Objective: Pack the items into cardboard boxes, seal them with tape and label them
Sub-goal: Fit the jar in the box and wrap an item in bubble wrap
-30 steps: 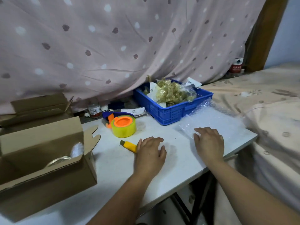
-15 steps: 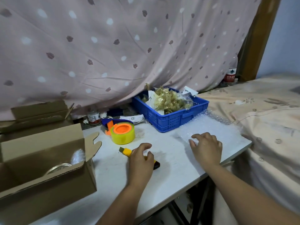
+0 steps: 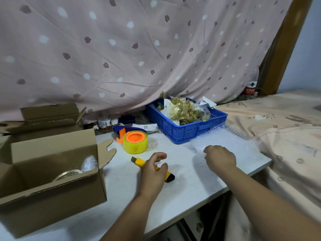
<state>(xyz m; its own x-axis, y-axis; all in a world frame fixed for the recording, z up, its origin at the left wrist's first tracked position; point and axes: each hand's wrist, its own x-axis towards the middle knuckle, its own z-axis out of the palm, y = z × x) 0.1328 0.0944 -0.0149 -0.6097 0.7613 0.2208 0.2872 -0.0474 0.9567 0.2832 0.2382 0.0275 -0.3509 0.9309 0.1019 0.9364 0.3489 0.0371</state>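
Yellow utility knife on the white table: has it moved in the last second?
No. The yellow utility knife keeps its place, tip just in front of the yellow tape roll; only the left hand over it shifted.

Left hand [image 3: 152, 173] arches over yellow utility knife [image 3: 139, 161]

Table [image 3: 191, 185]: box [image 3: 52, 193], tape roll [image 3: 135, 141], knife [image 3: 139, 161], blue crate [image 3: 184, 133], bubble wrap [image 3: 231, 141].

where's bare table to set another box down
Bare: between cardboard box and utility knife; front edge between left hand and right hand. Crowded: tape roll and blue crate at back, bubble wrap on right.
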